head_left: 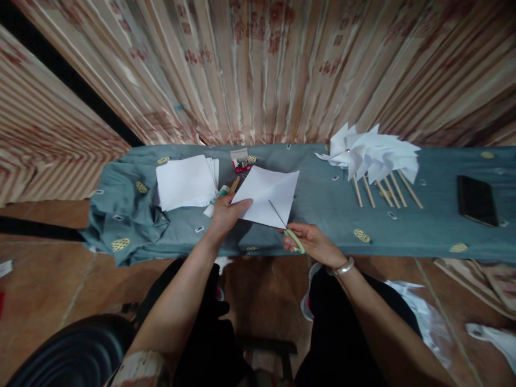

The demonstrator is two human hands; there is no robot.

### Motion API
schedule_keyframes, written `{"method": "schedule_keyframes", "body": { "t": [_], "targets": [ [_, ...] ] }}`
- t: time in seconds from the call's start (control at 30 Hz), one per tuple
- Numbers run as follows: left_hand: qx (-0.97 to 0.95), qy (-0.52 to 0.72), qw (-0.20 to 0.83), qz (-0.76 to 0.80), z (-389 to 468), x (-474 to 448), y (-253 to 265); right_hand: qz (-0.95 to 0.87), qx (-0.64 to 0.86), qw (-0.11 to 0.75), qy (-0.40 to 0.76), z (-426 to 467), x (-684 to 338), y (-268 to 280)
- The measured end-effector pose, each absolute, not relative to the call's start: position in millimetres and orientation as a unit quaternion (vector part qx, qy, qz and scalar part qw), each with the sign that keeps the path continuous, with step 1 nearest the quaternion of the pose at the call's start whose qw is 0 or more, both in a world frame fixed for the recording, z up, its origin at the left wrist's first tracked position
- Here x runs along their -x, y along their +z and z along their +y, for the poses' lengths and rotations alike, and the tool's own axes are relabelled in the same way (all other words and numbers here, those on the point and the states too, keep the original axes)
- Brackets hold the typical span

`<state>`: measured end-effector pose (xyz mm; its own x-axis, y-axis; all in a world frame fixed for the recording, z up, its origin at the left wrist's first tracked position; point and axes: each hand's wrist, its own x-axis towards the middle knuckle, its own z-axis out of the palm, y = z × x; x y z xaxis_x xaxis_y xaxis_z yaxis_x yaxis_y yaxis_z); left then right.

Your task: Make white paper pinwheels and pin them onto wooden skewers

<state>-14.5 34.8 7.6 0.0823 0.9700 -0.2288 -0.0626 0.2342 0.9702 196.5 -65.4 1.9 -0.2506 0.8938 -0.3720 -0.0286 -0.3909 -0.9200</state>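
My left hand (229, 210) grips a white paper square (264, 188) by its left side, with the thumb lying on top. In my right hand (308, 240) is a pair of scissors (295, 239) with light green handles. One blade lies over the paper, running in from its lower right corner toward the middle. The other blade is hidden beneath the sheet. Just beyond my left hand lie several short wooden sticks (235, 184) and a green-and-white tube (223, 191), both partly covered by the hand and paper.
A stack of white paper (185, 181) lies left on the teal cloth (435, 161). An open red box (241, 161) of small metal pieces stands behind the square. Several paper pinwheels (374, 153) on sticks lie at right, near a dark phone (477, 200). A pleated curtain (258, 70) hangs behind.
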Motion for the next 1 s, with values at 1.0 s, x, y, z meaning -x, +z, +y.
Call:
{"method": "schedule_keyframes", "body": {
  "t": [1.0],
  "targets": [
    [-0.453, 0.424, 0.600, 0.505, 34.4, 11.5, 6.3, -0.431, 0.521, 0.339, 0.654, -66.4, -194.7, 11.1]
  ]
}}
